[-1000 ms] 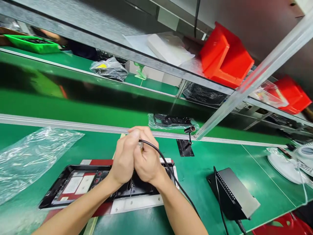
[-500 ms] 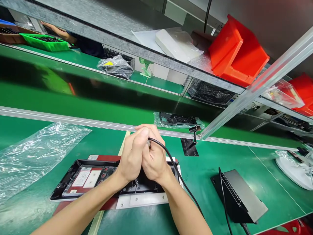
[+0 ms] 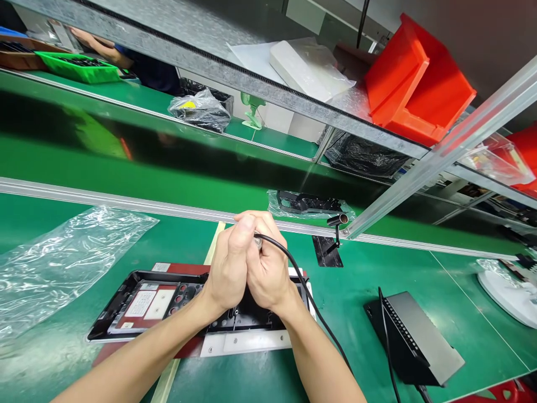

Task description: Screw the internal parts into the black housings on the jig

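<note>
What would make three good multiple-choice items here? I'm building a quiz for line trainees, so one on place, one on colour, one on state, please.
1. Where does the clear plastic bag lie?
A. left of the black frame
B. on the upper shelf
C. under the grey box

2. What colour is the bin on the upper shelf?
A. blue
B. red
C. white

3. How are the left hand and right hand placed?
A. far apart
B. flat on the mat
C. pressed together around a corded tool

Answers:
1 A, the bag rests on the green mat left of the frame.
2 B, the bin is bright red.
3 C, both hands are clasped together, with the black cable running out between them.
</note>
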{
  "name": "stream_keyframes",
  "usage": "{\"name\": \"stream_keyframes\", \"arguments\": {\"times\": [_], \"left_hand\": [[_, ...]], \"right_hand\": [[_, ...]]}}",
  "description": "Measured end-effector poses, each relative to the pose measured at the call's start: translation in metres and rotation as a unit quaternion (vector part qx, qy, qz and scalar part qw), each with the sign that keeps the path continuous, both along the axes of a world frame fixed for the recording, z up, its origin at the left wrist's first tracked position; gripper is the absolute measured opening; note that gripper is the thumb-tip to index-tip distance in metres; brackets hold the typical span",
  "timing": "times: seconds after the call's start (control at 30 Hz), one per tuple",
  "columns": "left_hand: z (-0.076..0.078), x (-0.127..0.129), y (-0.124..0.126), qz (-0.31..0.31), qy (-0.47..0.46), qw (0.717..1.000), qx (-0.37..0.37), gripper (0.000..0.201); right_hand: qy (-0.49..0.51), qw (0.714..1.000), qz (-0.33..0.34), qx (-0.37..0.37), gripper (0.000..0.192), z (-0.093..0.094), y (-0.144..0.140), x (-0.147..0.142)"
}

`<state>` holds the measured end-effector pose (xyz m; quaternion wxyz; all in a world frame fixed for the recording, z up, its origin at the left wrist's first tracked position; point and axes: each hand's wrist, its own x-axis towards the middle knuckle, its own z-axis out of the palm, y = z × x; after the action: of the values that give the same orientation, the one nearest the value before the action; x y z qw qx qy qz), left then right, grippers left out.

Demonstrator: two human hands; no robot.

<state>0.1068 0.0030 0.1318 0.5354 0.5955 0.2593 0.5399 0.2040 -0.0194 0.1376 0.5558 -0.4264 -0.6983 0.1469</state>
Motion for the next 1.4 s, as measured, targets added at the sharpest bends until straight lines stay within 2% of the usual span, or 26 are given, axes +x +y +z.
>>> {"name": "stream_keyframes", "arguments": {"times": [0.2,0.4,0.53,0.7,0.87,1.13,1.4], "left_hand": [[-0.0004,0.0003,-0.0007,-0.007,-0.016,1.000,0.012,0.065],[-0.0007,0.0023,-0.0003,-0.016,-0.050,0.999,-0.011,0.057],[-0.0004,0.0032,0.0000,-0.016,-0.049,0.999,-0.014,0.059],[0.0040,0.0019,-0.0021,-0.022,-0.039,0.999,0.009,0.065],[0.0050,0.0014,-0.0026,-0.006,-0.029,0.999,0.024,0.066],[-0.0016,0.0046,-0.0018,-0.014,-0.032,0.999,-0.003,0.068],[-0.0007,0.0042,-0.0028,0.018,-0.020,1.000,-0.013,0.066]], "right_hand": [[0.004,1.000,-0.006,-0.011,0.035,0.0014,-0.0010,-0.0001],[0.005,1.000,0.005,-0.012,0.033,0.0015,-0.0005,0.0015],[-0.014,1.000,0.005,-0.024,0.035,0.0014,-0.0004,0.0035],[0.011,1.000,0.021,-0.018,0.027,0.0011,-0.0008,0.0034],[0.003,1.000,0.012,-0.026,0.030,0.0003,-0.0011,0.0035],[0.010,1.000,0.020,-0.013,0.029,0.0024,-0.0010,0.0029],[0.001,1.000,0.012,-0.012,0.037,0.0011,0.0008,0.0018]]}}
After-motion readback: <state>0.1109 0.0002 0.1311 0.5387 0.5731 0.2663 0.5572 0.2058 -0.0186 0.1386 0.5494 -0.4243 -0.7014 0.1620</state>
